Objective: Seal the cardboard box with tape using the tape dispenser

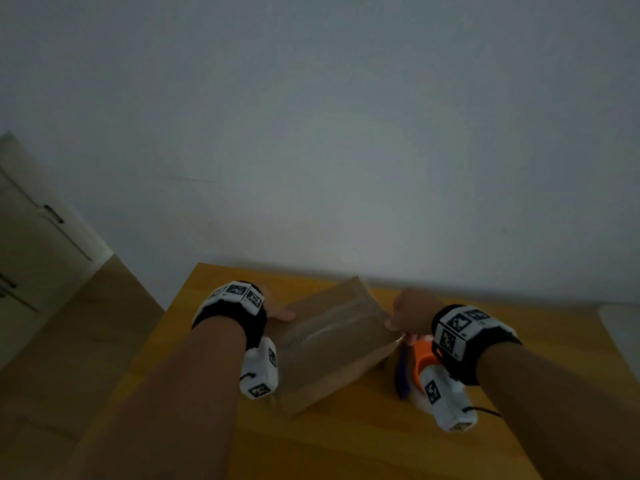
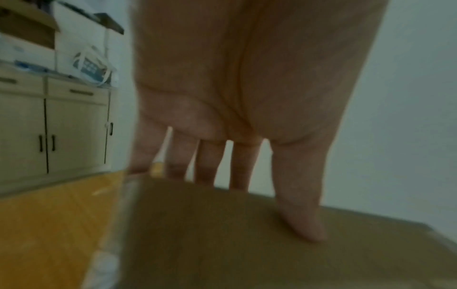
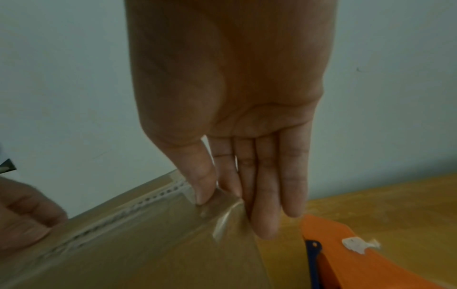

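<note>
A brown cardboard box [image 1: 332, 341] lies on the yellow table [image 1: 346, 445], with a strip of clear tape [image 1: 329, 332] running across its top. My left hand [image 1: 278, 311] rests on the box's left end, thumb flat on the top [image 2: 304, 224] and straight fingers over the far edge. My right hand [image 1: 394, 323] is at the right end. Its thumb [image 3: 202, 193] presses the tape end [image 3: 227, 215] on the box edge, and its straight fingers lie down the side. The orange and blue tape dispenser [image 1: 420, 358] lies on the table under my right wrist, not held.
A white wall stands right behind the table. A cream cabinet [image 1: 31, 237] with dark handles stands to the left, with boxes and a bag on top [image 2: 91, 66]. Wooden floor shows left of the table. A white object [image 1: 620, 327] sits at the far right edge.
</note>
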Available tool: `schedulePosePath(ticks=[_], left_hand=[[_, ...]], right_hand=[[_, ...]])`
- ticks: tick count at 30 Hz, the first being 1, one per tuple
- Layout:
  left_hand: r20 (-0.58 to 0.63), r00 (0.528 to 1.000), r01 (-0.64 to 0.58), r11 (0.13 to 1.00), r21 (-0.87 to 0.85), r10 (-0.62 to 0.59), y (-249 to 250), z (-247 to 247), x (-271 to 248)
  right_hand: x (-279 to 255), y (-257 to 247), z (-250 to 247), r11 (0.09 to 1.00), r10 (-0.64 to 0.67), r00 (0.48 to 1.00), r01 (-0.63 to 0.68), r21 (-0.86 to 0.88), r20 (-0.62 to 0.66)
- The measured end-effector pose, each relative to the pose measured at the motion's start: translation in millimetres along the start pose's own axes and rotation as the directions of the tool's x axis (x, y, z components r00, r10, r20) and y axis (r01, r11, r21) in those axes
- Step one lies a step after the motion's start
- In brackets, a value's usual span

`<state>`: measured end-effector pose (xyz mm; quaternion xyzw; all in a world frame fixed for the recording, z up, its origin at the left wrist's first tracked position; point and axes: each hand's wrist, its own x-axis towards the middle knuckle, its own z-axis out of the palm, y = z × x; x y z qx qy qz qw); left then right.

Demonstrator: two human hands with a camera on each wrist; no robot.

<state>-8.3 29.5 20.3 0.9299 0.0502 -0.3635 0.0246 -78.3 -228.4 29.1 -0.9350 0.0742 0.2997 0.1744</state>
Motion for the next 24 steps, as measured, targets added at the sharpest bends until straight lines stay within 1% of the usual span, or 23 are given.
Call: schedulePosePath(ticks=[2,4,6,8,10,12,14,18,20,22,24], left_hand=[[-0.013,0.997,0.073,0.997,0.017,-0.073,-7,-2,3],[-0.014,0.995,0.1,0.995,-0.016,-0.1,-15,-1,9],[-0.024,0.998,0.056,0.991,-0.122,-0.059,-11,-1,13],[-0.091,0.996,-0.04,0.976,-0.212,0.021,0,-3,15],[-0.155,0.985,-0.106,0.962,-0.251,0.068,14,-5,15],[-0.168,0.98,-0.149,0.954,-0.261,0.107,25,-7,19],[-0.161,0.981,-0.149,0.946,-0.286,0.106,29,-5,30],[-0.191,0.975,-0.165,0.951,-0.26,0.117,39,-4,42],[-0.174,0.976,-0.168,0.958,-0.233,0.129,41,-4,51],[-0.136,0.982,-0.156,0.969,-0.19,0.131,41,-7,53],[-0.167,0.975,-0.173,0.969,-0.178,0.144,43,-10,54]], right_hand=[[-2,1,-2,1.0,0.026,1.0,-0.026,0.016,0.011],[-2,1,-1,0.997,0.051,0.999,-0.052,0.049,0.018],[0,0,-1,0.992,0.076,0.997,-0.075,0.096,0.002],[3,-1,-2,0.987,0.11,0.994,-0.106,0.121,-0.025],[6,1,-5,0.975,0.138,0.988,-0.124,0.186,-0.067],[8,6,-9,0.969,0.132,0.983,-0.101,0.227,-0.129],[11,12,-11,0.97,0.131,0.977,-0.091,0.224,-0.168],[13,22,-6,0.958,0.181,0.971,-0.137,0.254,-0.158],[17,25,-2,0.958,0.184,0.971,-0.142,0.249,-0.154],[17,25,-1,0.968,0.186,0.97,-0.154,0.195,-0.155],[19,26,-8,0.977,0.182,0.964,-0.155,0.146,-0.193]])
